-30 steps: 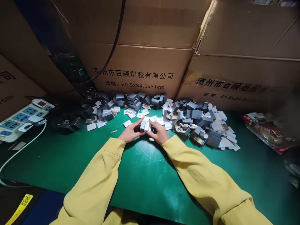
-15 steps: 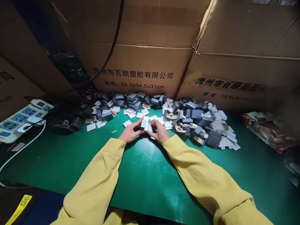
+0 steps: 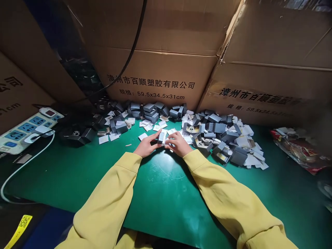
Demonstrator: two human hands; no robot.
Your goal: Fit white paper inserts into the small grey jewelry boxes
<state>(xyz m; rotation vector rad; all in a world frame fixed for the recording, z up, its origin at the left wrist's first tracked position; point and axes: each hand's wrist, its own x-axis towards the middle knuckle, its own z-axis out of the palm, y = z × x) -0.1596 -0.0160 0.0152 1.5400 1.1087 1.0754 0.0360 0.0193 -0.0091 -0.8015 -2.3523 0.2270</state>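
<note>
Over the middle of the green table (image 3: pixel 160 193), both hands meet at a small grey box (image 3: pixel 162 137) with a white part on its right side. My left hand (image 3: pixel 145 146) grips the box's left side between thumb and fingers. From the right, my right hand (image 3: pixel 181 144) has its bent fingers closed at the white part; I cannot make out whether that is a flap or an insert. Flat white pieces (image 3: pixel 163 124) lie just beyond the hands. Close on the right is a heap of grey boxes (image 3: pixel 220 128), some showing pale insides.
Large cardboard cartons (image 3: pixel 155 69) wall off the back. More grey boxes (image 3: pixel 151 112) line their foot. A power strip (image 3: pixel 26 129) with a white cable (image 3: pixel 28 166) sits at left. On the right lies a red-and-clear plastic bag (image 3: pixel 298 148). A black cable (image 3: pixel 132 48) hangs in front.
The small box has turned in my hands and shows more of its dark side. My right hand's fingers have shifted on it. The whole view has moved slightly.
</note>
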